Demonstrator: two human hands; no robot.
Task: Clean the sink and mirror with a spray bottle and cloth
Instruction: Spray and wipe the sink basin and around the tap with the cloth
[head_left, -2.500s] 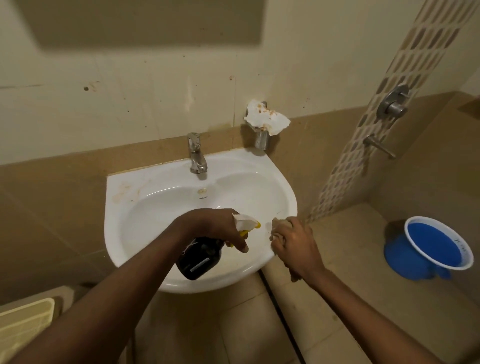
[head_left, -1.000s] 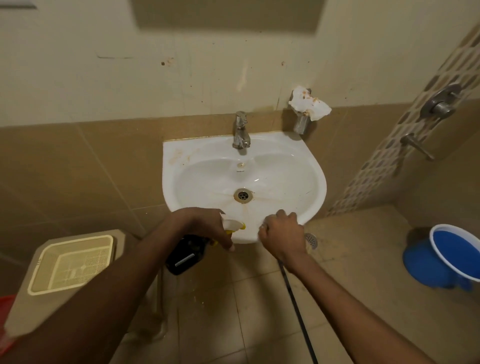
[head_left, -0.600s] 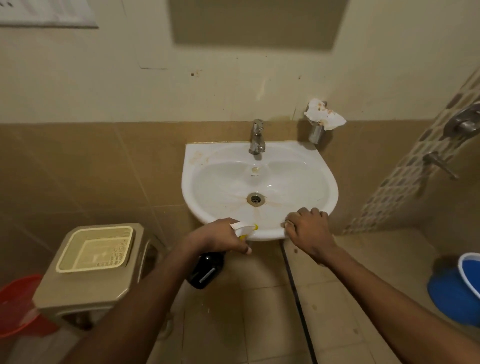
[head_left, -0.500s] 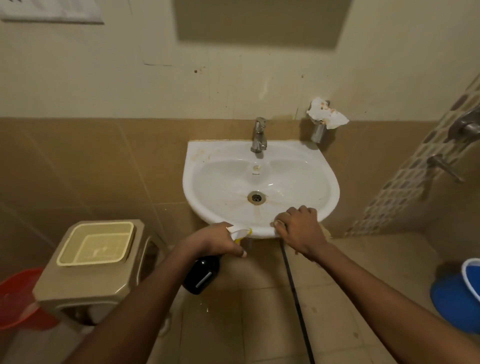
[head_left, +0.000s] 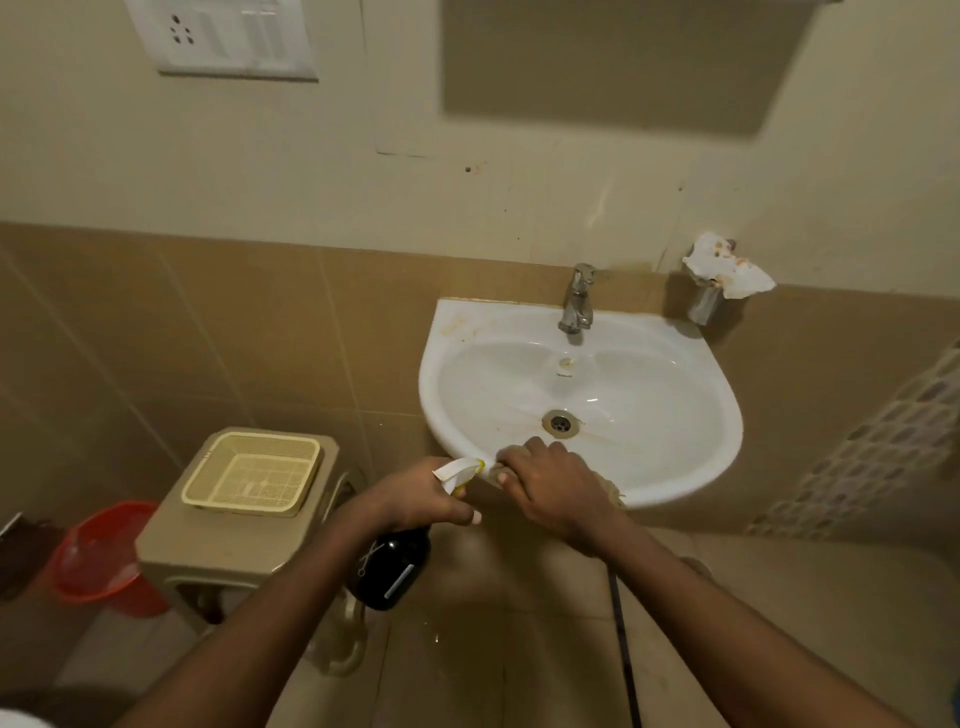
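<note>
The cloth (head_left: 613, 491) lies bunched on the front rim of the sink (head_left: 691, 467), almost wholly hidden under the right hand (head_left: 556, 486); the grip of that hand is closed down on the cloth, fingers curled over the rim edge. The left hand (head_left: 423, 496) has its grip clamped round the neck of the spray bottle (head_left: 392, 571), whose dark body hangs below the rim, nozzle just beside the right hand.

Step in hand, by judgement: wiping the front rim. Keep the cloth flat under the palm and draw it along the curve in overlapping passes — not short dabs. Brownish staining shows around the drain (head_left: 560, 421) and at the back left corner near the tap (head_left: 577, 299); work those areas next. Keep the nozzle pointed away from the wiping hand.
</note>
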